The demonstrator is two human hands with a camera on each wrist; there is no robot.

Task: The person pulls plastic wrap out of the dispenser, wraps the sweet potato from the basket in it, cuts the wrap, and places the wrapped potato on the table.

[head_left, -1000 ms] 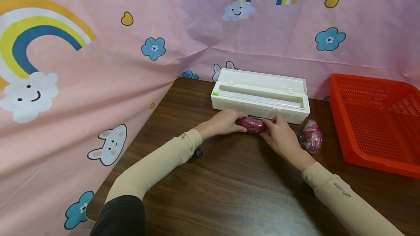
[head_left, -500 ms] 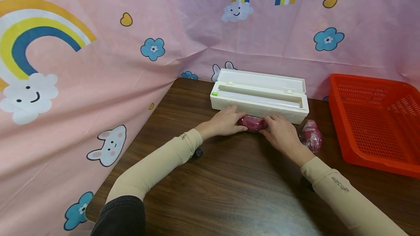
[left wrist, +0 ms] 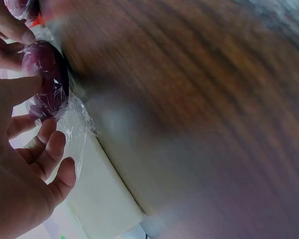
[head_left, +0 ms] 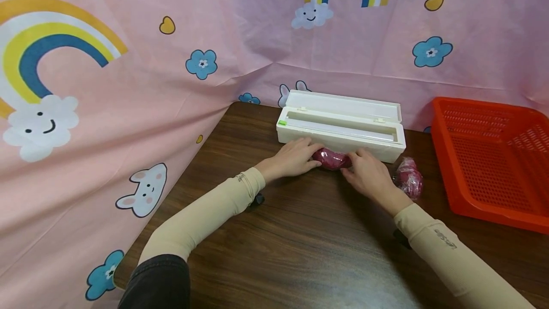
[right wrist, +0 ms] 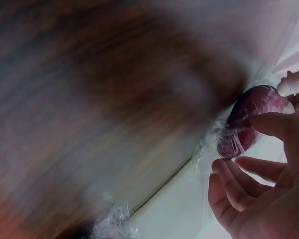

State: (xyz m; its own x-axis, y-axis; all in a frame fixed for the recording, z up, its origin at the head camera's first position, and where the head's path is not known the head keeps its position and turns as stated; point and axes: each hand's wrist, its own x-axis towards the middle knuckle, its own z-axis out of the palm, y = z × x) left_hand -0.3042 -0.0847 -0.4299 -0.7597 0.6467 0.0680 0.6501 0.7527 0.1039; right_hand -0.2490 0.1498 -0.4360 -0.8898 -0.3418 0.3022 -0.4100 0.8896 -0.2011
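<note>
A purple-red vegetable, oblong like a sweet potato (head_left: 332, 159), lies close against the front of a white cling film box (head_left: 300, 135), wrapped in clear film. My left hand (head_left: 295, 157) holds its left end between thumb and fingers, while my right hand (head_left: 370, 175) grips the right end the same way. In the left wrist view, loose cling film (left wrist: 75, 124) bunches out past the near end of the vegetable (left wrist: 44, 67). Crumpled film also shows at the vegetable (right wrist: 254, 107) in the right wrist view, beside my thumb and fingertips.
The box's lid (head_left: 343, 104) stands raised, with a roll (head_left: 339, 128) inside. A second film-wrapped purple-red piece (head_left: 408, 179) lies right of my right hand. An orange-red plastic basket (head_left: 455, 175) stands at the right on the brown wooden table (head_left: 300, 242). Pink printed cloth hangs behind.
The vegetable has rolled slightly away from me, closer to the box front. My right fingers have come down from a raised position onto its right end; the left hand has barely shifted.
</note>
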